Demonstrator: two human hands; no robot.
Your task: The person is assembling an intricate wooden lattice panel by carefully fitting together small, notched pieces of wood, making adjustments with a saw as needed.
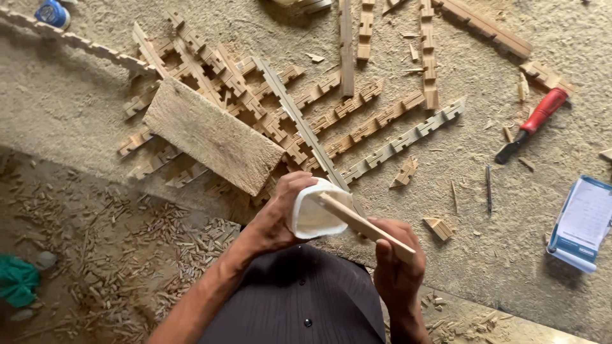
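While gripped, wooden stick [366, 224] slants from cup [312, 213] toward lower right.

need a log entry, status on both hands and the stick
Left hand grips white cup. Right hand holds wooden stick, tip in cup. Nothing in the way.

White cup [310, 216]; tan stick [366, 226]; red-handled chisel [532, 124]; blue/white pad [583, 223].

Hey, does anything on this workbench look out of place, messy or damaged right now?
Nothing looks damaged. Sawdust covers the bench, offcuts litter the floor, and a rough plank lies askew across the notched wooden strips.
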